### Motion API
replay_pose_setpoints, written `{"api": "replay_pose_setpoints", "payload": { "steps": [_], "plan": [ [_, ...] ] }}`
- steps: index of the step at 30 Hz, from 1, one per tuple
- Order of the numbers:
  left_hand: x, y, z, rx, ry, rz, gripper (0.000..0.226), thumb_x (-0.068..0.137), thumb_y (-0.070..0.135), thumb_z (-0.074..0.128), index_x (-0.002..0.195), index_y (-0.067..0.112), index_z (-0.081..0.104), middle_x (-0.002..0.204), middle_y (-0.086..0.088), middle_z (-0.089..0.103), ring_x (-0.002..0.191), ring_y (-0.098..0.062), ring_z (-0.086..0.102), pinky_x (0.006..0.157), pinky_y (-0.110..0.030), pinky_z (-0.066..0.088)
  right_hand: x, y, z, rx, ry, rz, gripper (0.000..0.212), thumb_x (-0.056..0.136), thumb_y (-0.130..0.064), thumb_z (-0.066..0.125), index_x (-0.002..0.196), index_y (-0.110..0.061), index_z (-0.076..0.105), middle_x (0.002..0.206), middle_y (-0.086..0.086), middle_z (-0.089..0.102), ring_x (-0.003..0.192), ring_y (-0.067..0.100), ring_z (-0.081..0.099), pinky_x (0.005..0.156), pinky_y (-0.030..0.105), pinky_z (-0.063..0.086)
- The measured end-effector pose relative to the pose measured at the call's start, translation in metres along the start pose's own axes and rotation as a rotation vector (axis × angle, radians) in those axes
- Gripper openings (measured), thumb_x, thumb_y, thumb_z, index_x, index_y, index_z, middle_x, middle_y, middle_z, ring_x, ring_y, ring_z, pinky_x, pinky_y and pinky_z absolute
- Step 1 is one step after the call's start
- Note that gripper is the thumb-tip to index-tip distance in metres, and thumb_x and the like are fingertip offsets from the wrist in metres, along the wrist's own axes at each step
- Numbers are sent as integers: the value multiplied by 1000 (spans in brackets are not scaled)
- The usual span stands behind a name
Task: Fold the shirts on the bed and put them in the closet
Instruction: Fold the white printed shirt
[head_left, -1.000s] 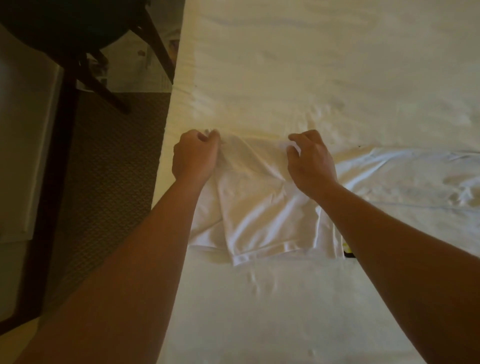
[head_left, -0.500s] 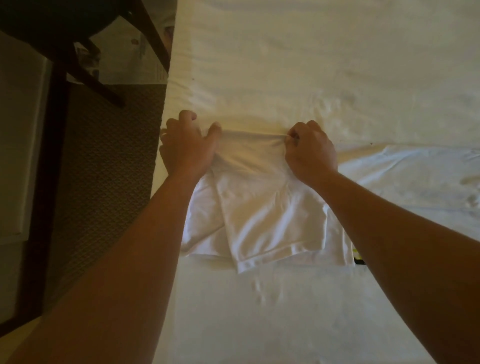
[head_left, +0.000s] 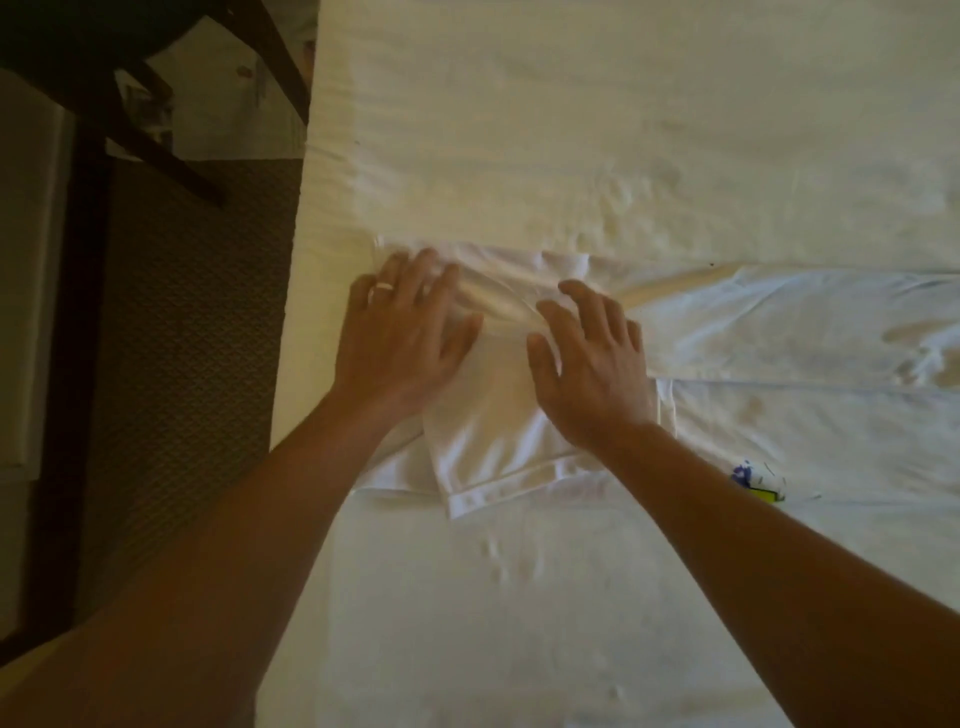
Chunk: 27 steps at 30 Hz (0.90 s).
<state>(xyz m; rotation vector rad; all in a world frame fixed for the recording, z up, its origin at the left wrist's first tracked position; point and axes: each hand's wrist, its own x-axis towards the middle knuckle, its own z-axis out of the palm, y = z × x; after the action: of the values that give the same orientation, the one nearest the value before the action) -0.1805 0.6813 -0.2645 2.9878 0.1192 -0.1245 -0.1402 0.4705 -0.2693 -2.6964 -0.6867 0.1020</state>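
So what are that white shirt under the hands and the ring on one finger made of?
The white folded shirt looks like soft, matte knit cotton: it creases and bunches limply, with a stitched hem along its near edge. The pale band ring on the left hand looks like smooth, light metal, but it is too small to tell which.

bedroom — white-sheeted bed (head_left: 571, 130) | carpet (head_left: 197, 338) | dark wooden chair (head_left: 104, 78) beside

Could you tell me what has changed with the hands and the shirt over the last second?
Both hands let go of the folded shirt: the left hand and right hand pinched its far edge before and now lie open and flat on it. The shirt stays at the edge of the bed.
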Motion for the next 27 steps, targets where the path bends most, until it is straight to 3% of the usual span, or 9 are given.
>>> {"api": "replay_pose_setpoints", "payload": {
  "steps": [5, 8, 10, 12, 15, 17, 20, 23, 27],
  "plan": [
    [-6, -23, 14, 24, -272, -30, 80, 94, 76, 12, 163, 35, 6, 171, -2, -7, 157, -26, -1, 120, -56, 11, -33, 26, 14, -154, -314, -17, 71, 100, -63, 23, 161, -26, 14, 169, 9, 3, 155, 32, 10, 120, 47, 16],
    [-4, -25, 11, 24, -307, -24, 78, 95, 75, 17, 162, 38, 0, 170, 2, -15, 157, -22, -8, 122, -57, 5, -33, 31, 17, -172, -372, -38, 76, 99, -67, 20, 162, -29, 2, 169, 7, -7, 156, 29, 0, 123, 47, 10],
    [-7, -18, 7, 29, -263, -65, 77, 97, 71, 27, 162, 35, 7, 171, -3, -7, 157, -25, -4, 121, -57, 6, -33, 22, 9, -191, -324, -1, 76, 98, -64, 28, 161, -25, 14, 169, 11, 3, 154, 33, 10, 119, 50, 17],
    [-13, -9, 2, 27, -175, -97, 73, 98, 61, 43, 159, 27, 24, 169, -10, 11, 155, -32, 11, 117, -57, 16, -36, 3, 1, -160, -208, -6, 67, 93, -54, 46, 149, -17, 42, 159, 16, 31, 142, 37, 34, 107, 52, 30],
    [-20, -4, -7, -4, -115, -98, 56, 91, 43, 58, 141, 22, 47, 153, -8, 41, 138, -36, 39, 104, -53, 33, -57, -32, 1, 54, -71, -203, 30, 86, -39, 59, 98, -12, 67, 101, 11, 63, 90, 34, 58, 76, 46, 49],
    [-23, -7, -12, -26, -157, -103, 46, 89, 38, 60, 133, 23, 53, 147, -4, 46, 131, -33, 45, 102, -51, 36, -74, -53, 4, 116, -158, -301, 29, 86, -42, 56, 81, -14, 63, 78, 5, 60, 70, 29, 59, 65, 40, 49],
    [-26, -13, -14, 12, -219, -91, 53, 92, 35, 57, 143, 26, 46, 157, 0, 39, 138, -31, 39, 106, -51, 33, -86, -70, 8, -11, -330, -205, 39, 84, -55, 58, 84, -17, 63, 78, 0, 62, 72, 25, 60, 70, 40, 49],
    [-23, -13, -18, 23, -252, -95, 54, 92, 34, 52, 145, 29, 42, 157, 2, 40, 140, -31, 37, 107, -52, 33, -82, -78, -1, 29, -447, -32, 23, 87, -39, 58, 88, -16, 57, 89, 0, 62, 81, 24, 57, 77, 39, 48],
    [-17, -8, -24, 31, -227, -118, 47, 90, 31, 55, 137, 28, 51, 150, 0, 47, 138, -31, 36, 106, -51, 31, -54, -65, -26, 413, -718, 253, 9, 86, -23, 59, 84, -15, 63, 83, 1, 65, 78, 24, 64, 70, 35, 53]
  ]
}}
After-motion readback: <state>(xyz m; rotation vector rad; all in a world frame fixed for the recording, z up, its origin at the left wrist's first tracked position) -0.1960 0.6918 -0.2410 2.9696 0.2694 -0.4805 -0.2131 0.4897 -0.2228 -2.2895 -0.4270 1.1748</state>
